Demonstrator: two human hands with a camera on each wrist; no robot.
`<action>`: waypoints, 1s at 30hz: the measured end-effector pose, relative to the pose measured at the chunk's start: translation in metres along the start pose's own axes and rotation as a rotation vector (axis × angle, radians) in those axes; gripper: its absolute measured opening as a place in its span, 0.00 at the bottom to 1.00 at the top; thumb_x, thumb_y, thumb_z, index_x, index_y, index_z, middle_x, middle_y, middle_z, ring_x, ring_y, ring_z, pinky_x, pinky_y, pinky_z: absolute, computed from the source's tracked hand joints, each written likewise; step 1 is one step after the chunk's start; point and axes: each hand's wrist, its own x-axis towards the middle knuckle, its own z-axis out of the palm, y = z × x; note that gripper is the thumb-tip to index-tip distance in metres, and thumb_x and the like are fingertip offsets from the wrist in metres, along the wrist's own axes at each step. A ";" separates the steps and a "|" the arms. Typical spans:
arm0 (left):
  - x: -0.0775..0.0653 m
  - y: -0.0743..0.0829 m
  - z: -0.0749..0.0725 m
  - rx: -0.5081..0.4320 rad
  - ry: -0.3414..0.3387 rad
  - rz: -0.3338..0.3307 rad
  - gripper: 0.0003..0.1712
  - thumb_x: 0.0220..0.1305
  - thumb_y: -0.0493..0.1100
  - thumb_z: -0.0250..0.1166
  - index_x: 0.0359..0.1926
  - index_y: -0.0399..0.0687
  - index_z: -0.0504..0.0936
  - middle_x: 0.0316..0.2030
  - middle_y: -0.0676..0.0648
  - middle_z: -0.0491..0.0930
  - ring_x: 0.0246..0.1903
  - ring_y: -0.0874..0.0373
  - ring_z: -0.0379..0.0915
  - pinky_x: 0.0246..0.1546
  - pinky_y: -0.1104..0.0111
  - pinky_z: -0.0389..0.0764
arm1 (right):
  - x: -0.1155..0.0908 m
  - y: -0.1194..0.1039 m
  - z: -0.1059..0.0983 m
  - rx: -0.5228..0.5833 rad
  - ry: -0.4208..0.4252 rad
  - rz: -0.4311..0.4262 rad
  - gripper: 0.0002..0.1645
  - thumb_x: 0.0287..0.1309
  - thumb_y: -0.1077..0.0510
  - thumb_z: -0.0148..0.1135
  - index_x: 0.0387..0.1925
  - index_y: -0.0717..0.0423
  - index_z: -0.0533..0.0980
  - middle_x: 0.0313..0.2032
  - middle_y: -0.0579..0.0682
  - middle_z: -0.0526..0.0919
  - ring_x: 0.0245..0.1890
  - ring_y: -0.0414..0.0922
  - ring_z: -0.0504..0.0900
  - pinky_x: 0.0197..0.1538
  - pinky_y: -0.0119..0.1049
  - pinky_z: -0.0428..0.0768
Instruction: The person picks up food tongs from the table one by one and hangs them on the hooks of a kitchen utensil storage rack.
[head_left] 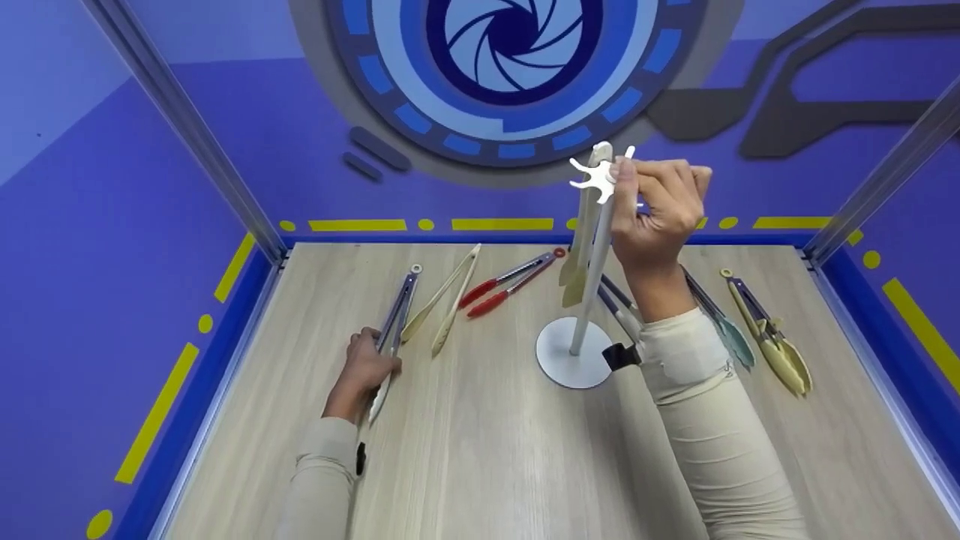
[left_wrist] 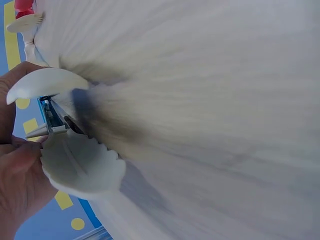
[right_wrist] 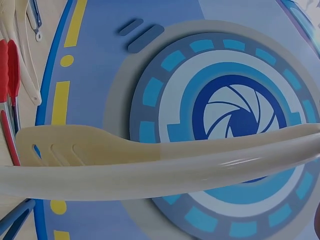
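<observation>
My left hand (head_left: 365,366) grips a pair of blue-grey-handled tongs (head_left: 395,319) at the left of the table. Their white scalloped heads (left_wrist: 82,165) spread apart in the left wrist view. With thumb and fingers, my right hand (head_left: 664,206) pinches the hooked top of a white utensil stand (head_left: 600,180). Beige tongs (head_left: 585,225) hang from that top, on the far side of the pole. In the right wrist view the white pole (right_wrist: 150,180) crosses in front of the slotted beige tongs (right_wrist: 65,142). The stand's round base (head_left: 559,360) is on the table.
Cream tongs (head_left: 446,319) and red-tipped tongs (head_left: 510,289) lie between the left hand and the stand. Behind my right forearm are grey-handled tongs (head_left: 619,304), teal-headed tongs (head_left: 731,330) and yellow tongs (head_left: 772,341). A blue printed wall (head_left: 247,127) closes the table's back.
</observation>
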 end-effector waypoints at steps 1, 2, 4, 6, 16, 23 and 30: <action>0.000 0.000 0.000 -0.001 0.002 0.001 0.47 0.53 0.37 0.70 0.74 0.33 0.63 0.59 0.32 0.66 0.59 0.40 0.67 0.63 0.48 0.76 | 0.000 0.000 0.000 -0.001 0.005 -0.001 0.11 0.58 0.66 0.69 0.21 0.62 0.89 0.24 0.58 0.89 0.27 0.57 0.78 0.50 0.37 0.65; 0.000 0.000 0.000 -0.002 0.004 0.002 0.47 0.53 0.37 0.70 0.73 0.33 0.63 0.59 0.32 0.67 0.58 0.40 0.67 0.63 0.48 0.76 | 0.000 0.000 0.000 -0.001 0.009 -0.003 0.11 0.58 0.66 0.68 0.21 0.62 0.89 0.23 0.58 0.89 0.27 0.57 0.77 0.49 0.37 0.65; -0.001 0.000 0.000 -0.006 0.010 0.005 0.46 0.52 0.36 0.70 0.73 0.33 0.64 0.59 0.32 0.67 0.58 0.41 0.67 0.62 0.49 0.75 | 0.000 0.001 0.000 -0.002 0.014 -0.003 0.11 0.58 0.66 0.68 0.21 0.62 0.89 0.23 0.58 0.88 0.26 0.57 0.77 0.49 0.37 0.65; -0.001 0.000 0.000 -0.011 0.013 0.011 0.46 0.52 0.35 0.70 0.73 0.32 0.64 0.59 0.32 0.67 0.57 0.41 0.68 0.61 0.49 0.76 | 0.000 0.001 0.000 -0.003 0.017 -0.002 0.12 0.58 0.66 0.67 0.21 0.62 0.89 0.23 0.58 0.88 0.26 0.57 0.77 0.49 0.38 0.65; -0.002 0.002 -0.002 -0.029 -0.001 0.027 0.42 0.59 0.34 0.65 0.74 0.29 0.63 0.59 0.31 0.66 0.56 0.41 0.70 0.60 0.49 0.77 | -0.001 0.004 0.002 0.006 0.025 -0.009 0.13 0.58 0.66 0.66 0.20 0.63 0.88 0.22 0.59 0.87 0.25 0.57 0.76 0.48 0.37 0.64; -0.004 0.000 -0.008 -0.020 0.018 0.058 0.36 0.62 0.32 0.60 0.71 0.26 0.64 0.59 0.30 0.66 0.57 0.40 0.70 0.66 0.46 0.74 | 0.000 -0.002 0.006 0.009 0.044 -0.004 0.13 0.57 0.68 0.64 0.19 0.65 0.86 0.21 0.61 0.86 0.25 0.58 0.74 0.47 0.34 0.62; -0.002 -0.006 -0.011 0.005 0.070 0.109 0.33 0.64 0.29 0.55 0.70 0.23 0.66 0.58 0.29 0.68 0.56 0.40 0.72 0.66 0.46 0.75 | 0.003 -0.004 0.009 0.002 0.053 -0.009 0.13 0.57 0.69 0.63 0.19 0.65 0.86 0.21 0.61 0.86 0.24 0.58 0.74 0.46 0.36 0.62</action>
